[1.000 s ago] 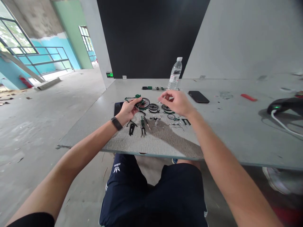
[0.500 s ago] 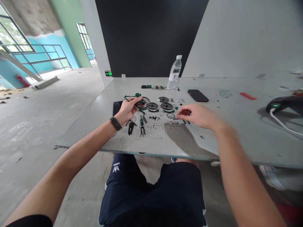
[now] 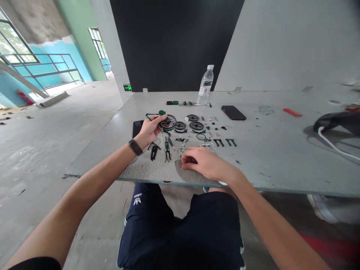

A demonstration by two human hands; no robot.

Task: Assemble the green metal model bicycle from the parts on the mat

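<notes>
The toy bike (image 3: 162, 112) was clamped in the left hand (image 3: 149, 131), seemingly to steady its wheel (image 3: 170, 122). Toward five o'clock, apart from it, the right hand (image 3: 204, 161) curled; whether on anything, I couldn't tell. Loose wheels (image 3: 196, 125) lay flat, probably against rolling. The table's front edge (image 3: 180, 183) ran at six; working room stretched toward three.

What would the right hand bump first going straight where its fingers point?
Probably the slim, green-and-black, two-pronged part; but the right hand might pass over, as its height is unclear.
</notes>
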